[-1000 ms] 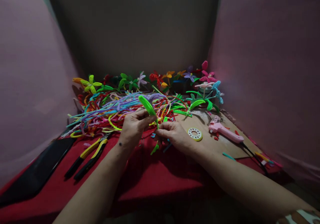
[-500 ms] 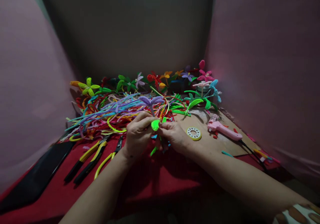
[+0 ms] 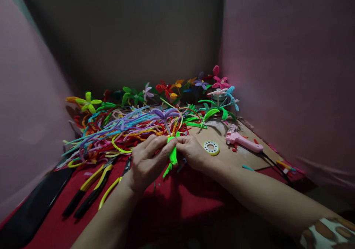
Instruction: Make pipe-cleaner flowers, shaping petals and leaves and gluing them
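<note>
We find both hands pinched narrow above the surface [image 3: 194,208], toward its near edge: the left hand [image 3: 146,162] holds a green leaf [image 3: 173,154] beside the stem of a purple flower [image 3: 165,114], while the right hand's [image 3: 194,151] exact grip is hidden. The purple petals are shaped; whether the leaf is fastened, we cannot tell. Shaped flowers [image 3: 221,82] line the far edge.

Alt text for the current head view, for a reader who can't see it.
Two bare hands, left and right, pinch a bright green fuzzy piece over a red cloth, with tangled colourful stems, pliers and a pink glue gun around.
</note>
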`<state>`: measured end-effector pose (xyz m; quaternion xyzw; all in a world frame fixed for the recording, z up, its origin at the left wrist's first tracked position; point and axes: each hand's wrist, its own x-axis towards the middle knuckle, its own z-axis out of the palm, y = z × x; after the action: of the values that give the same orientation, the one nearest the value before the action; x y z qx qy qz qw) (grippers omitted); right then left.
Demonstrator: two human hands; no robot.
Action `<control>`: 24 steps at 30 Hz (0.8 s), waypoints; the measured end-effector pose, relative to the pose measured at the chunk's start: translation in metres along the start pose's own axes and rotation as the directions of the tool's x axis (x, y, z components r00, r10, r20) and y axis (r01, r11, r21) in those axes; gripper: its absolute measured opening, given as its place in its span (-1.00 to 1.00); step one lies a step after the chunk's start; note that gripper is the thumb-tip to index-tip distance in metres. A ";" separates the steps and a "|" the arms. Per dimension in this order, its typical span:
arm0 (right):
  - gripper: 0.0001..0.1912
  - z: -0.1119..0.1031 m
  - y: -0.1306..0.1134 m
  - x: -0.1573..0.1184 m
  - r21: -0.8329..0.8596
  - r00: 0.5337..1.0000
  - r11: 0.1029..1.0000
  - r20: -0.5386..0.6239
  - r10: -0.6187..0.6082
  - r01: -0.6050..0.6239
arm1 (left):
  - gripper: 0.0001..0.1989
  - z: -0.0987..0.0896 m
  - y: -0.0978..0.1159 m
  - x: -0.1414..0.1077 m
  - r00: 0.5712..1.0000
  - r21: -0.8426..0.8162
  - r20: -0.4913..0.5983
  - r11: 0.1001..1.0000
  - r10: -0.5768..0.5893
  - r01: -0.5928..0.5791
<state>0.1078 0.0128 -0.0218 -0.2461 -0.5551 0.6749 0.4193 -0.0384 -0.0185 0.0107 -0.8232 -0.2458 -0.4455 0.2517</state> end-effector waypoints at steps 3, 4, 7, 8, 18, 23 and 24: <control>-0.75 -0.001 0.000 0.001 0.004 1.000 1.000 0.003 0.005 -0.005 | -0.64 -0.003 0.002 0.001 1.000 0.012 -0.024 1.000 0.002 -0.002; -0.74 -0.001 0.000 0.002 0.001 1.000 1.000 -0.002 -0.002 0.002 | -0.63 -0.003 0.002 0.001 1.000 0.012 -0.014 1.000 0.014 -0.014; -0.71 -0.002 -0.002 0.002 -0.015 0.999 0.999 -0.027 -0.033 0.033 | -0.59 -0.005 0.003 0.000 0.998 0.032 0.033 0.998 0.056 -0.057; -0.71 -0.002 -0.003 0.003 -0.027 0.998 0.999 -0.036 -0.042 0.041 | -0.59 -0.004 0.002 0.000 0.998 0.039 0.040 0.998 0.057 -0.058; -0.67 -0.012 -0.014 0.002 -0.244 0.937 0.951 -0.242 -0.250 0.190 | -0.55 0.004 0.001 0.000 0.992 0.023 -0.023 0.992 -0.125 0.125; -0.65 -0.014 -0.015 0.002 -0.319 0.908 0.922 -0.276 -0.314 0.221 | -0.76 0.014 0.003 -0.002 0.806 -0.214 -0.017 0.790 -0.592 0.575; -0.66 -0.015 -0.015 0.002 -0.325 0.909 0.920 -0.273 -0.315 0.221 | -0.75 0.015 0.004 0.000 0.763 -0.307 0.008 0.725 -0.646 0.616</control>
<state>0.1228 0.0228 -0.0112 -0.3310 -0.6004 0.4736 0.5529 -0.0270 -0.0124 0.0026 -0.6947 -0.4299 -0.5760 -0.0274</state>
